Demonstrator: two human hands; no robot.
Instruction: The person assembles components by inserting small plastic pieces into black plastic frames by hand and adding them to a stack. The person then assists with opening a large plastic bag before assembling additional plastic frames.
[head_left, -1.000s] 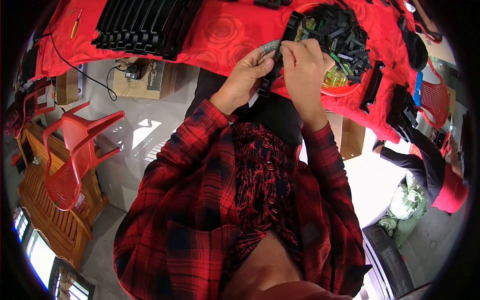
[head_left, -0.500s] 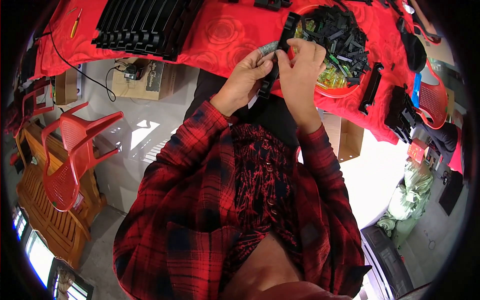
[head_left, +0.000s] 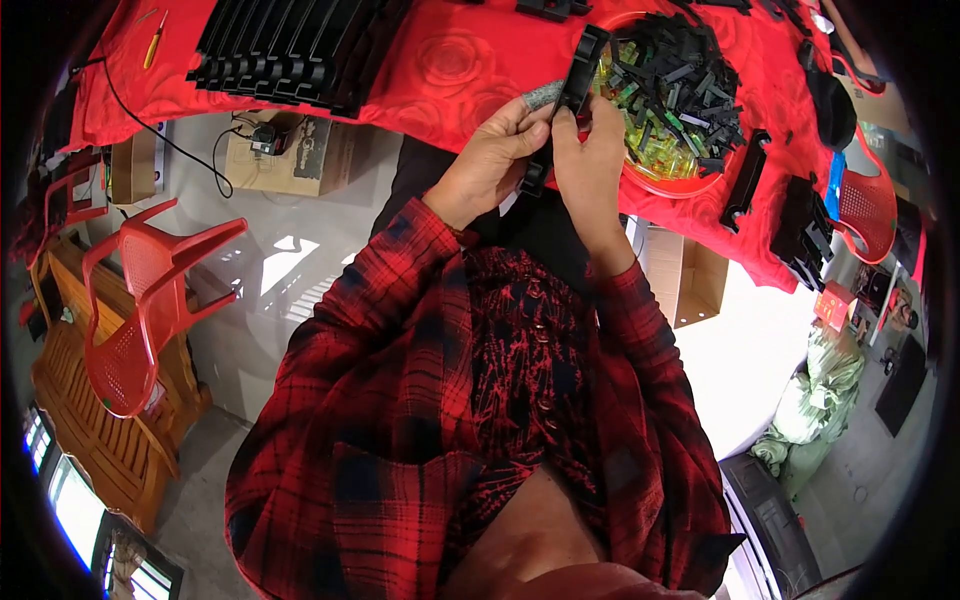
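Observation:
Between my hands is a long black plastic strip-shaped part (head_left: 583, 68), held tilted over the table's front edge. My left hand (head_left: 503, 145) grips it from the left, with a grey wrap (head_left: 543, 95) around one finger. My right hand (head_left: 590, 150) closes on the same part from the right, thumb and fingers pressed against its face. Whether the right fingers also pinch a small piece is hidden. Just beyond my right hand sits a red round basin (head_left: 690, 187) full of small black pieces (head_left: 690, 85) and yellow-green clear pieces (head_left: 668, 150).
A red rose-patterned cloth (head_left: 450, 60) covers the table. Long black parts (head_left: 290, 50) lie stacked at left, near a yellow screwdriver (head_left: 153, 45). More black parts (head_left: 745, 180) lie right of the basin. Below are cardboard boxes (head_left: 685, 275) and a red plastic chair (head_left: 150, 300).
My right hand has drawn in closer to the black part, its fingers now tucked against it instead of raised. The left hand keeps its grip.

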